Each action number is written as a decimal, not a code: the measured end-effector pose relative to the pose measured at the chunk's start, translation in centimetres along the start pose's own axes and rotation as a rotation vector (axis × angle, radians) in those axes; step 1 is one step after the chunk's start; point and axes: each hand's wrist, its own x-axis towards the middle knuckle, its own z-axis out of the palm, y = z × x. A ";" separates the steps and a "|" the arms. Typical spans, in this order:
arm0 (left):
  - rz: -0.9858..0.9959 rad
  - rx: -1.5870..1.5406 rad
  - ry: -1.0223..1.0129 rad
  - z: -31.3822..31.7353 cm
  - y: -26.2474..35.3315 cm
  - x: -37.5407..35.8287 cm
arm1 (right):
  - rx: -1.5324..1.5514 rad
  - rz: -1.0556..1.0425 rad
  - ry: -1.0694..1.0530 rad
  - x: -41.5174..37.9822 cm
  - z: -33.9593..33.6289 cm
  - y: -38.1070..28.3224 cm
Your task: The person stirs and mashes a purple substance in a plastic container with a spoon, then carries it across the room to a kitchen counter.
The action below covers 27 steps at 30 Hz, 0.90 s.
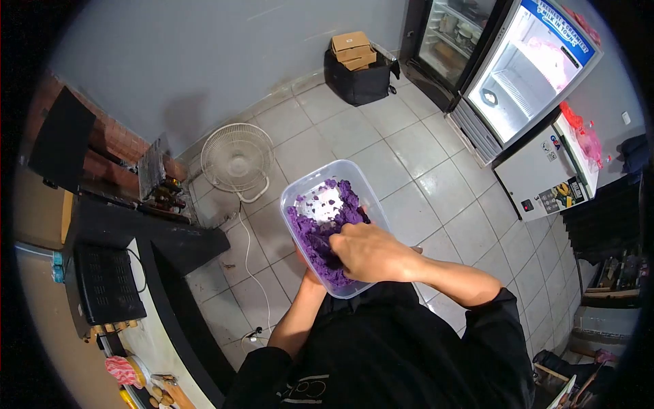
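Note:
A clear plastic container is held up in front of my body, tilted slightly. Crumbly purple mash lies in it, heaped along the sides and near end, with a pale bare patch of the bottom showing. My left hand supports the container from its left side and underneath, its fingers mostly hidden by the box. My right hand reaches inside over the near right part, knuckles up and fingers curled down into the mash. Its fingertips are hidden.
A white fan stands on the tiled floor, its cord trailing nearby. A black bag holds cardboard boxes. Fridges and a white chest unit are right. A counter with a black appliance is left.

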 end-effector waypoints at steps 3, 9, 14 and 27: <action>0.001 0.001 0.011 -0.1 -0.3 0.0 | 0.058 -0.022 0.065 0.0 0.5 0.3; 0.041 0.002 0.049 -0.6 -0.2 0.0 | 0.046 -0.046 0.080 0.0 0.5 0.4; 0.074 -0.011 0.063 -0.7 -0.1 0.4 | -0.072 -0.034 0.119 -1.3 -0.6 0.2; -0.005 0.010 -0.005 0.1 0.2 0.5 | -0.110 -0.118 0.150 -2.8 -1.2 -0.4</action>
